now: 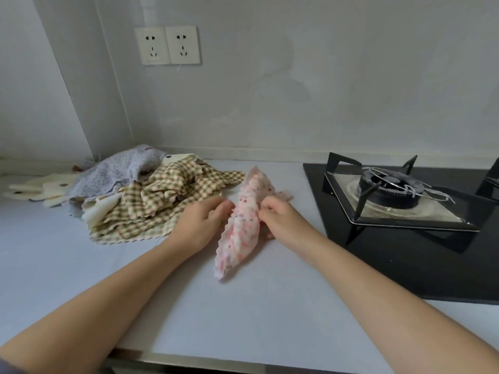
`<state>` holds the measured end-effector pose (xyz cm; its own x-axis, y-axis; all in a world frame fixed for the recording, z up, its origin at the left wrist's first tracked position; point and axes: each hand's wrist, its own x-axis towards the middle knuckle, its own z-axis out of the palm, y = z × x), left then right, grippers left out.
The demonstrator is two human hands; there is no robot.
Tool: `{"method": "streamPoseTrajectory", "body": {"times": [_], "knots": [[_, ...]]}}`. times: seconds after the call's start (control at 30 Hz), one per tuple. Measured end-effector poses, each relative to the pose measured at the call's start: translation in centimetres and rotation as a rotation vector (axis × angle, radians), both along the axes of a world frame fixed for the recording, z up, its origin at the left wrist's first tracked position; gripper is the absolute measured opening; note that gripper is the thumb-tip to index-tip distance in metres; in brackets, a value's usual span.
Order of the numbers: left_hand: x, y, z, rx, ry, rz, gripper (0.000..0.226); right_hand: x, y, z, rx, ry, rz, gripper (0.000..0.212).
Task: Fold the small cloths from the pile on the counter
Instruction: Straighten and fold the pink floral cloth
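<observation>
A small pink floral cloth (243,225) with a zigzag edge stands bunched up in the middle of the counter, held between both hands. My left hand (201,221) pinches its left side with the fingertips. My right hand (280,220) grips its right side, fingers curled into the fabric. To the left lies the pile of cloths: a checked tan cloth (162,203) on top, a lilac floral cloth (121,171) behind it, and a cream cloth (46,188) at the far left.
A black gas hob (405,238) with a burner and pan support (391,190) takes up the counter's right side. The pale counter (216,319) ends at a front edge near me. Two wall sockets (168,45) sit above the pile.
</observation>
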<state>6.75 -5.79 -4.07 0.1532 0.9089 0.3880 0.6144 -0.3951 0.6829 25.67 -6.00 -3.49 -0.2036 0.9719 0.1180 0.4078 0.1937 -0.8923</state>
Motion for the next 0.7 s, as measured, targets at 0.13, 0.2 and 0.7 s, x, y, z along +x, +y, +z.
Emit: {"method": "streamPoseTrajectory", "body": {"times": [0.13,0.2,0.7], "knots": [[-0.4,-0.8,0.5,-0.010,-0.198,-0.089,0.022,-0.6,-1.7,-0.2,0.187,-0.081,0.096,0.019],[-0.4,-0.8,0.2,-0.016,-0.195,-0.089,0.012,-0.6,-2.2,-0.1,0.227,-0.111,0.123,0.018],[-0.2,-0.8,0.1,-0.066,-0.349,-0.049,0.015,-0.1,-1.7,-0.1,0.279,-0.134,0.079,0.017]]}}
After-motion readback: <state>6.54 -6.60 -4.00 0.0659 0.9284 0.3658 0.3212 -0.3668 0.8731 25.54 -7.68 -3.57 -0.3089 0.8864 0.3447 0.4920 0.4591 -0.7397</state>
